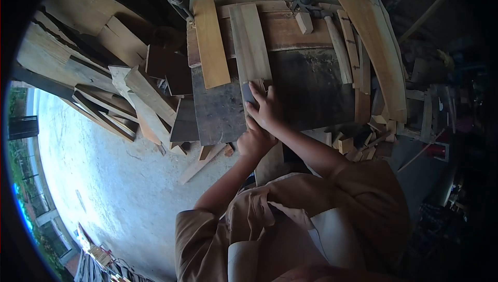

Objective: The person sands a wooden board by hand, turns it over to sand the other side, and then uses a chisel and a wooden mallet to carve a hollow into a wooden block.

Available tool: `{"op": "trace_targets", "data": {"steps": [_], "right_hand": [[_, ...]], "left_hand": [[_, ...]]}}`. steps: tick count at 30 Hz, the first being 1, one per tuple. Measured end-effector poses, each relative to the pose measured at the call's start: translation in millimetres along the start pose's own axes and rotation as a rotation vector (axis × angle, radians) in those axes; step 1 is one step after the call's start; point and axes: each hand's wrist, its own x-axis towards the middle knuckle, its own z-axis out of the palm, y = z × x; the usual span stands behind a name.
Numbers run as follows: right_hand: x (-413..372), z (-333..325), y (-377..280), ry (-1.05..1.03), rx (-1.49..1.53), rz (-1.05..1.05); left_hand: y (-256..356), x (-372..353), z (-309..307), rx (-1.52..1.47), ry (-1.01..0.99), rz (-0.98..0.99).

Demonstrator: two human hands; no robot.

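A long pale plank (250, 38) lies lengthwise on the dark workbench top (311, 90), its near end reaching toward my body. My right hand (267, 107) is on a small block with a grey-blue face (249, 93) on the plank, one finger stretched forward along it. Right behind, my left hand (256, 140) is closed in a fist at the same line, close under the right wrist. What the left fingers grip is hidden, and I cannot tell. Left of the plank rests a shorter yellowish board (211, 43).
A metal clamp-like tool (303, 4) and a small wood block (304, 23) sit at the bench's back. A wide curved board (371, 43) and narrow strips (350, 48) lie on the right. Stacked boards (140, 87) lean at left; offcuts (363, 144) litter the lower right.
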Motion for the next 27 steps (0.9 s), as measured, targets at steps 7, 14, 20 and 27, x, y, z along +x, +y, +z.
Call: {"op": "trace_targets", "data": {"steps": [7, 14, 20, 27], "right_hand": [[-94, -4, -8, -0.049, -0.022, 0.034], [37, 5, 3, -0.021, -0.058, 0.014], [207, 17, 11, 0.054, -0.105, -0.027], [281, 21, 13, -0.085, -0.136, -0.017]], "left_hand": [[-28, -78, 58, 0.053, 0.107, 0.101], [1, 32, -12, -0.023, 0.085, 0.05], [31, 174, -92, 0.027, 0.115, 0.021], [34, 238, -117, 0.089, 0.193, 0.024]]}}
